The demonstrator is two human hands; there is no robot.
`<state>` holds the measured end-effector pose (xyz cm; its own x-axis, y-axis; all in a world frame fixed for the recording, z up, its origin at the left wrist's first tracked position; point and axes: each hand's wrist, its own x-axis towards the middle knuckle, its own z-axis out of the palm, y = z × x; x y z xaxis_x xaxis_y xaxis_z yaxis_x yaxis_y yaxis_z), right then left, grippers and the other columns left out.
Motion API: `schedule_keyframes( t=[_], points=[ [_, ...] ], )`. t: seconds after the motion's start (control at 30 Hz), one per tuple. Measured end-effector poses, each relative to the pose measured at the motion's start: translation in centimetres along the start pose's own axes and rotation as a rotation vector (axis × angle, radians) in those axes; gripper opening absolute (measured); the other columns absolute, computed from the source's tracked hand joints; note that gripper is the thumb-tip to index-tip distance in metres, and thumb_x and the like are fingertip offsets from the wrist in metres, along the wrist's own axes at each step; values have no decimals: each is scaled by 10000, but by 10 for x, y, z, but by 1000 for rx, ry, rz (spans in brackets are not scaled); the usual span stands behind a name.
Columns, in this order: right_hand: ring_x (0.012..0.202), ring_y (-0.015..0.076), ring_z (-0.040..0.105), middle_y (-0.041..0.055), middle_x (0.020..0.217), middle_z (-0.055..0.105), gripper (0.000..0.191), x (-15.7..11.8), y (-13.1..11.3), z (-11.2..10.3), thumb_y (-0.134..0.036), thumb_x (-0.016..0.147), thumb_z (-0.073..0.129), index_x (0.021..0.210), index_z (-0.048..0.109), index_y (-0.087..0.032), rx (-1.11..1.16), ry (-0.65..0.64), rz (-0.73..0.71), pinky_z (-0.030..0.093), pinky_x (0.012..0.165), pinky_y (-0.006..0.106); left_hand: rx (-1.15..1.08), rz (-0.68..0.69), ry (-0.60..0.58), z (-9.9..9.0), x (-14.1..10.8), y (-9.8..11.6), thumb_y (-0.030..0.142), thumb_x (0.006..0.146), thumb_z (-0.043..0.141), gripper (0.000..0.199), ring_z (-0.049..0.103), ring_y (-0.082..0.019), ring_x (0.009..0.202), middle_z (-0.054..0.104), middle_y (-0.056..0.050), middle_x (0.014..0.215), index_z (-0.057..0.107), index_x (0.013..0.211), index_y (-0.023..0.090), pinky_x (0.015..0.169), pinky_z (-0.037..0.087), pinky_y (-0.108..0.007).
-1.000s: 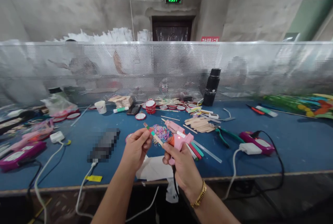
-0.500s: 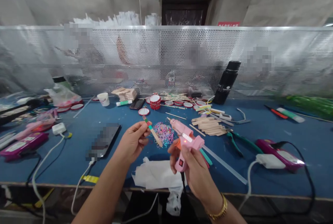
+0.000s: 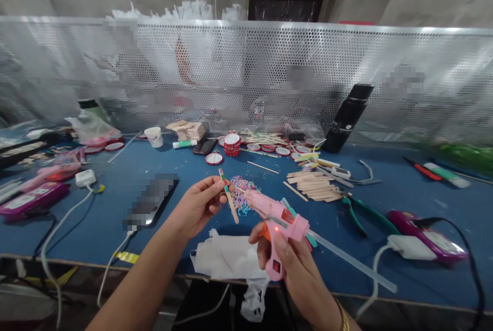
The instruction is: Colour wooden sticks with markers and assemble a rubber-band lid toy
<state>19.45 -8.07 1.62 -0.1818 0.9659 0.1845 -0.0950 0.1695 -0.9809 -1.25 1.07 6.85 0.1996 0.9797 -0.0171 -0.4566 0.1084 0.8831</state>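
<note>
Between its thumb and fingers my left hand pinches a wooden craft stick with green and red marks near its upper end. My right hand is wrapped round a pink glue gun, its small light glowing. The gun's nozzle points up and left, close to the stick; whether they touch is unclear. A long clear glue stick juts from the gun's back. Behind the nozzle lies a pile of colourful small bands. White tissue rests below, at the table edge.
Bare wooden sticks, green-handled pliers and a purple device lie to the right. A phone is on the left. Red-rimmed discs, a paper cup and a black bottle stand farther back.
The glue gun's nozzle has moved down and left, nearer the stick, and the gun sits lower. The stick is held more upright. The whole view has shifted slightly.
</note>
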Motion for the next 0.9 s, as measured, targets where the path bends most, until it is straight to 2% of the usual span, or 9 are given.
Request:
schedule_keyframes(
  t=[0.2, 0.4, 0.6, 0.77, 0.9],
  points=[
    [591, 126, 475, 5, 671, 596, 608, 2, 2, -1, -737, 1009, 448, 971, 699, -184, 41, -4, 33, 351, 583, 267, 11, 17, 15, -3, 3, -3, 334, 656, 1007, 391, 575, -51, 572, 696, -20, 725, 802, 913, 122, 427, 419, -79],
    [603, 134, 488, 15, 679, 612, 599, 6, 6, 5, -735, 1001, 472, 964, 704, -184, 67, 12, 29, 374, 596, 272, 29, 10, 48, -9, 8, -11, 267, 740, 945, 246, 602, -71, 553, 718, -41, 725, 811, 891, 126, 459, 477, -130],
    [578, 132, 486, 14, 663, 616, 599, 9, 6, 9, -744, 990, 483, 955, 706, -189, 76, 72, 52, 370, 571, 268, 27, 60, 99, -10, 9, -13, 231, 740, 936, 208, 613, -74, 593, 729, -37, 763, 817, 878, 130, 502, 492, -141],
    [591, 141, 502, 19, 660, 610, 602, 6, 5, 7, -742, 995, 469, 935, 707, -192, 63, 64, 44, 378, 581, 276, 15, 59, 100, -9, 8, -12, 247, 743, 939, 303, 591, -68, 591, 745, -57, 812, 844, 1002, 118, 516, 486, -157],
    [577, 135, 490, 13, 651, 604, 600, 3, 3, 5, -741, 992, 479, 951, 710, -189, 55, 69, 38, 363, 567, 275, 8, 38, 98, -9, 8, -12, 277, 672, 994, 399, 557, -53, 567, 732, -46, 763, 857, 1011, 117, 492, 453, -143]
  ],
)
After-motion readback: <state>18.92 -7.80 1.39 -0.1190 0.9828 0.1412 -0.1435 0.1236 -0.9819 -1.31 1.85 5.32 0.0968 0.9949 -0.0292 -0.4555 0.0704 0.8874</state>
